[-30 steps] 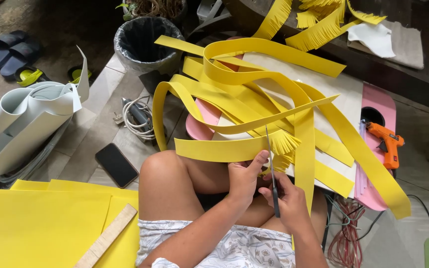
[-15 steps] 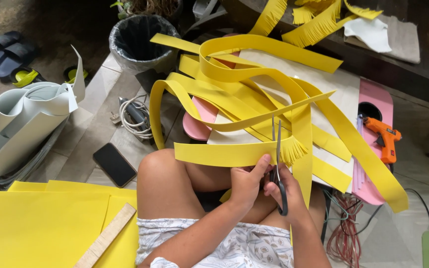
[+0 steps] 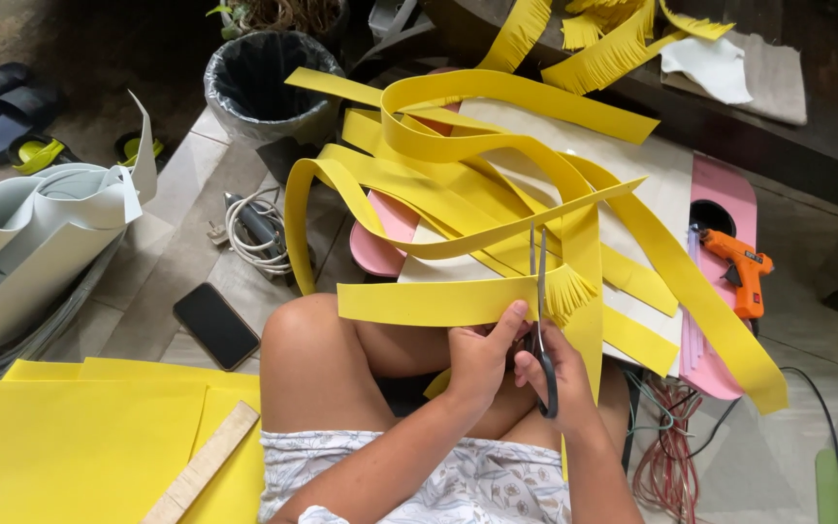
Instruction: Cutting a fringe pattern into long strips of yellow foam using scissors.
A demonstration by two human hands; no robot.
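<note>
My left hand (image 3: 479,355) pinches the lower edge of a long yellow foam strip (image 3: 419,301) held flat above my knee. My right hand (image 3: 553,374) grips a pair of dark-handled scissors (image 3: 539,311), blades pointing up and nearly closed across the strip. To the right of the blades the strip's end is cut into a short fringe (image 3: 570,289). Behind lies a tangle of several more yellow strips (image 3: 477,165) over a pink low table (image 3: 729,194) with a pale board on it.
An orange glue gun (image 3: 741,270) rests on the pink table's right side. A black phone (image 3: 210,325) and a coiled white cable (image 3: 254,233) lie on the floor at left. Yellow sheets (image 3: 80,437) with a wooden ruler (image 3: 201,466), grey rolled sheets (image 3: 41,243), and a lined bin (image 3: 259,82) surround me.
The scissors moved from below the strip, shut, up across its edge beside the fringe. The blades opened half a second ago and have since closed further. My left hand kept its hold.
</note>
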